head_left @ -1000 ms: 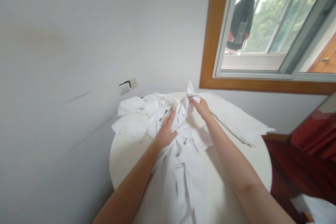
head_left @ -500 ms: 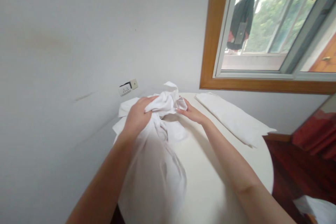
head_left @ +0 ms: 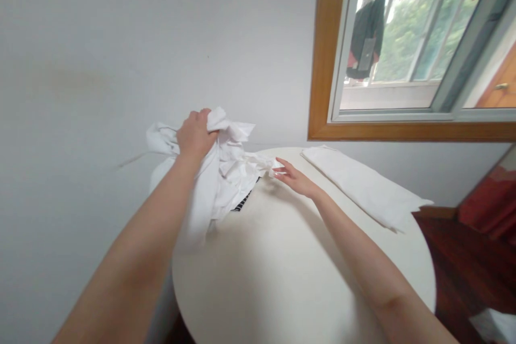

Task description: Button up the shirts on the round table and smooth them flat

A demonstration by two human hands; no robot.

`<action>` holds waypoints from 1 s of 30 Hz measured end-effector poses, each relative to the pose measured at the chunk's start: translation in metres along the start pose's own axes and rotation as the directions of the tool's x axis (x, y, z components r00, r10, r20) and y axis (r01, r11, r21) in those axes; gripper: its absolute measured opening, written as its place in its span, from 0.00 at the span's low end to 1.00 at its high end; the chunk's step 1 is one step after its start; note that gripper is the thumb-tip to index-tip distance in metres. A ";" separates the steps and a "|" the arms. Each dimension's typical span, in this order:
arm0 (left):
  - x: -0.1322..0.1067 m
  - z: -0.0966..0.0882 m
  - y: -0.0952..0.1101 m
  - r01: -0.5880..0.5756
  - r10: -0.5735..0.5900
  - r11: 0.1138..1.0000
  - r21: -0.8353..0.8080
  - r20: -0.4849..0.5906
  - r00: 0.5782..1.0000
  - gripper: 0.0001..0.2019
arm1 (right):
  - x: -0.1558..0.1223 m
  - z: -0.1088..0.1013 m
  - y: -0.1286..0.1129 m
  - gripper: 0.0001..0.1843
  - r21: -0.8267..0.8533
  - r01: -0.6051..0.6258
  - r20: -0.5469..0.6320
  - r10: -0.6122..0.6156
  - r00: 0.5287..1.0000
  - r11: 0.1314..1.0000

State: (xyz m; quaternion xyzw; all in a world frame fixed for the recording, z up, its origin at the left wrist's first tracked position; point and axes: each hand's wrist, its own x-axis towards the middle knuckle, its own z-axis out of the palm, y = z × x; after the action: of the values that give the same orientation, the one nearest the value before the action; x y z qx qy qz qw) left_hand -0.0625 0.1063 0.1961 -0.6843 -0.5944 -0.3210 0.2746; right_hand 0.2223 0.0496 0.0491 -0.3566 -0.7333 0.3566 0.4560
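Note:
A bunched white cloth hangs in loose folds over the far left of the round table. My left hand is closed on its upper part and holds it raised off the tabletop, close to the wall. From there a narrow end of the cloth stretches right to my right hand, low over the table, where the thumb and fingers have its tip between them. Beneath the cloth's lower edge shows a black-and-white striped piece; whether it belongs to the cloth cannot be seen.
A folded white cloth lies flat along the right side of the round white table. The wall rises right behind and to the left. A wood-framed window is at the upper right. Something white shows at the lower right.
My left hand has moved left and up, carrying the bunched cloth off the near part of the table. My right hand has stayed nearly in place. The striped piece has come into sight.

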 end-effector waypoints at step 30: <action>-0.208 0.102 0.130 -0.271 0.370 0.828 -0.491 0.115 0.922 0.25 | -0.131 -0.220 0.043 0.28 -0.380 -0.925 -0.853 0.392 0.345 -0.011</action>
State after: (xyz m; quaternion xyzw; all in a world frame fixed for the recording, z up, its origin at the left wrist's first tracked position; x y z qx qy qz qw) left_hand 0.0591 0.0324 -0.0279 -0.8495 -0.4008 -0.3311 0.0897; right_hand 0.4770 0.0033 0.0310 -0.9259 -0.3531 0.0016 0.1339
